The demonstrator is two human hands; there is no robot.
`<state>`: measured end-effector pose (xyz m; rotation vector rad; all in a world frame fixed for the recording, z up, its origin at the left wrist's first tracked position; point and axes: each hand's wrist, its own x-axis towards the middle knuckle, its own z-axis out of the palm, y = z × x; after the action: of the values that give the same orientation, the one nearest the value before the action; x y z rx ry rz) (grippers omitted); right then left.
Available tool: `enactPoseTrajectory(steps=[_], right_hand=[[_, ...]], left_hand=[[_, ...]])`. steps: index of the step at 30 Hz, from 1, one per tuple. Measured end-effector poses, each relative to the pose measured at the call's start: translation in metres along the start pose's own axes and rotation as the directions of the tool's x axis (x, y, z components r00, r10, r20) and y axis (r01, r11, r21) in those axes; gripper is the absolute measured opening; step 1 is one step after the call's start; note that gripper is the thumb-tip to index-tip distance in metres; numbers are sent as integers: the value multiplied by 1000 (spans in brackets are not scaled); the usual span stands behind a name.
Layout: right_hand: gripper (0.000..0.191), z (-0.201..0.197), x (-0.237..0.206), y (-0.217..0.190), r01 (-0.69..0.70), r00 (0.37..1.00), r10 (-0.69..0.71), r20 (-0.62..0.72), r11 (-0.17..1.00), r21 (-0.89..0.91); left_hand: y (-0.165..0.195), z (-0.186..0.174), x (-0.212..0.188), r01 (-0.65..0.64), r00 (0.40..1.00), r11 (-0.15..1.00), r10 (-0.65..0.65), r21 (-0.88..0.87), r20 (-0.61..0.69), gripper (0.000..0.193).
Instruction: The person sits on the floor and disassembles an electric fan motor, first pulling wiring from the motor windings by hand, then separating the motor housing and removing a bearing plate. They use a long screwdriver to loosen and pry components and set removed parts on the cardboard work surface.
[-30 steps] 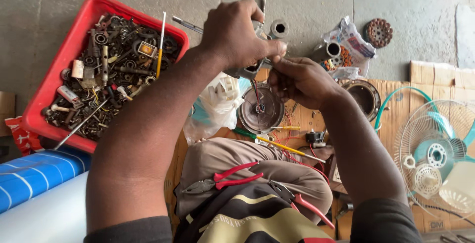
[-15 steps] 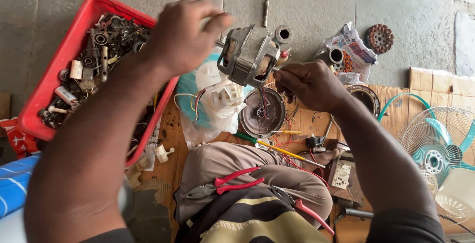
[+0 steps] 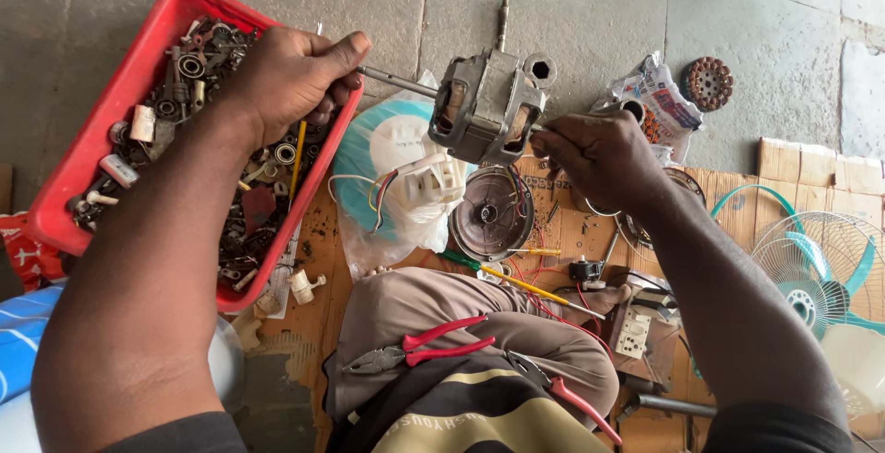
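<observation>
Head view: the left hand (image 3: 293, 80) pinched the shaft (image 3: 396, 81) of the motor (image 3: 487, 107), and the right hand (image 3: 599, 153) gripped its other end, likely steadying it in mid-air above the floor beside the red tray (image 3: 111, 121).

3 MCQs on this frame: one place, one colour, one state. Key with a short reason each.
1. Where do the red-handled pliers lie?
A. in the tray
B. on the person's lap
C. on the fan guard

2. What colour is the parts tray?
A. red
B. blue
C. grey

3. How is the fan motor held?
A. resting on the floor
B. lying in the tray
C. lifted, held between both hands

Key:
1 B, the pliers rest on the trouser leg.
2 A, the tray's rim and walls are red.
3 C, the left hand pinches its shaft and the right hand has its grip at the other side, off the floor.
</observation>
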<state>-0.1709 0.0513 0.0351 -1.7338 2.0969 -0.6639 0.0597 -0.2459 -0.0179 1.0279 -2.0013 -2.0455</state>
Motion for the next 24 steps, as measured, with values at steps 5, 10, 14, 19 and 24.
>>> enactPoseTrajectory(steps=[5,10,14,19,24], right_hand=[[16,3,1,1,-10,1000,11,-24,999,40],[12,6,-1,2,80,989,-87,-117,994,-68],[8,12,-4,2,103,975,-120,-189,990,-97],[12,19,-4,2,95,945,-132,-299,986,-135],[20,19,-10,1,95,966,-104,-236,994,-51]], left_hand=[[-17,0,6,-108,994,986,112,-125,20,34],[-24,6,1,-201,980,968,198,-149,-33,31],[-22,10,-5,-337,940,938,332,-76,-74,32],[-60,4,3,-481,871,877,480,14,-101,33],[-42,11,-8,-449,882,891,453,61,-126,30]])
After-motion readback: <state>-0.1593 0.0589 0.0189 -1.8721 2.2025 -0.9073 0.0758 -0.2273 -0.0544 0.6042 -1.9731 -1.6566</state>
